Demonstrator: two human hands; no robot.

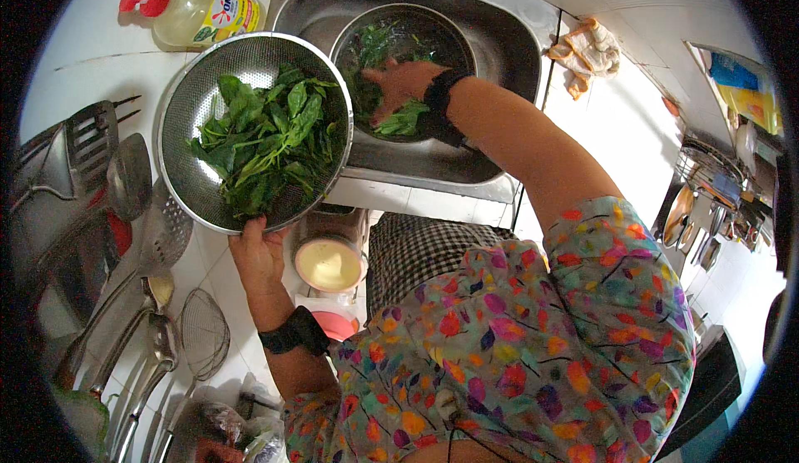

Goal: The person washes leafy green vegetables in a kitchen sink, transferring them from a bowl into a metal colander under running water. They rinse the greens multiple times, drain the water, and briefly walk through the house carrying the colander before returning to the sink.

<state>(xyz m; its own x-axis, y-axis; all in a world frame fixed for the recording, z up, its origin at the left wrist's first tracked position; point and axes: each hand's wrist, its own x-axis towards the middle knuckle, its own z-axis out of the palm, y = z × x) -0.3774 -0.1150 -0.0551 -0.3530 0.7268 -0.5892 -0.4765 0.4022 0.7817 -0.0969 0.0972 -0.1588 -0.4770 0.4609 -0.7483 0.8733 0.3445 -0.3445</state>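
Note:
My left hand grips the near rim of a perforated metal colander, with the thumb over the edge. Wet leafy greens are heaped inside it, mostly toward its right side. In the sink, a round metal basin holds water and more leafy greens. My right hand reaches down into this basin among the leaves. Pale green stems show just below that hand. Whether its fingers close on any leaves is hard to see.
An OMO pump bottle stands behind the colander. Slotted turners, ladles and a wire skimmer hang along the tiled wall on the left. A cloth lies right of the sink. Below the colander sits a round cream-coloured container.

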